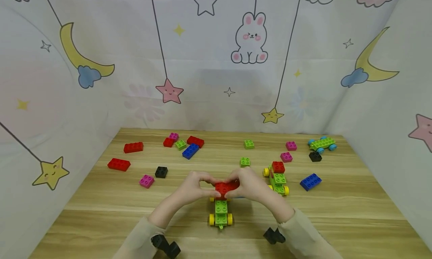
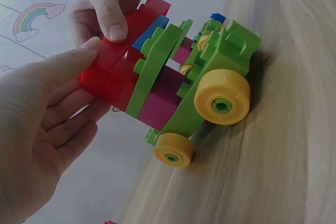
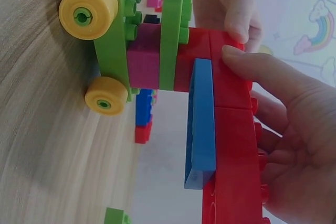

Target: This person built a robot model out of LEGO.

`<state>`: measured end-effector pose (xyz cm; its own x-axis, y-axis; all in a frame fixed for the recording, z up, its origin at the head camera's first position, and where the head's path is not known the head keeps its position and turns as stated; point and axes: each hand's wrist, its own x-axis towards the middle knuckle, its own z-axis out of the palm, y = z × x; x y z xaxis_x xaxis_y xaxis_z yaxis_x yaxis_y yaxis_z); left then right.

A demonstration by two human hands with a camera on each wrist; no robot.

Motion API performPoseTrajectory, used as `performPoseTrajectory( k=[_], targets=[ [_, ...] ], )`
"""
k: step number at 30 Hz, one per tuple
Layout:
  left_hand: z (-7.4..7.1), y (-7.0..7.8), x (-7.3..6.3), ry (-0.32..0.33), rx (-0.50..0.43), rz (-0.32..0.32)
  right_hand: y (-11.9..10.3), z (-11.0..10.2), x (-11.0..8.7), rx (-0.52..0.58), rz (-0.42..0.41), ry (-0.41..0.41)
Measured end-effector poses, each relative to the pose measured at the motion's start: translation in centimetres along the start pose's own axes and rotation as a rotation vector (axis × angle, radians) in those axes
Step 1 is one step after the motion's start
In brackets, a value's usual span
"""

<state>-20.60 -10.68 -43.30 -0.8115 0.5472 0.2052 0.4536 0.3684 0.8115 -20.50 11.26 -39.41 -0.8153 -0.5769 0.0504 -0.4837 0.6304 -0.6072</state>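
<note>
Two hands: we see left hand [image 1: 193, 186] and right hand [image 1: 250, 184] both pinching the red bricks [image 1: 226, 187]
Car: green wheeled car [image 1: 221, 213] near the bench [image 1: 354, 214] front edge, centre
Risk: uneven press, we think, tilts the red bricks off the studs; yellow wheels [image 2: 222, 98] may roll
Overhang: blue plate [image 3: 201, 129] could pop loose

Bright, even light; soft shadows; wide-angle bending at edges

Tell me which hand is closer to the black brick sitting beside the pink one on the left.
Left. The left hand is just right of that black brick, while the right hand is farther off, across the red brick both grip.
</note>
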Motion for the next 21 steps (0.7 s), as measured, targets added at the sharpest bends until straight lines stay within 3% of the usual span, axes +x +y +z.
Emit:
performPoseTrajectory(
  k=[9,21],
  targets=[
    [-0.17,0.22,-0.07,0.006,-0.006,0.013,-0.21,0.14,0.00,-0.005,0.018,0.017],
    [-0.11,0.08,-0.10,0.011,-0.030,-0.021,-0.17,0.18,-0.03,0.004,0.025,0.017]
  ],
)
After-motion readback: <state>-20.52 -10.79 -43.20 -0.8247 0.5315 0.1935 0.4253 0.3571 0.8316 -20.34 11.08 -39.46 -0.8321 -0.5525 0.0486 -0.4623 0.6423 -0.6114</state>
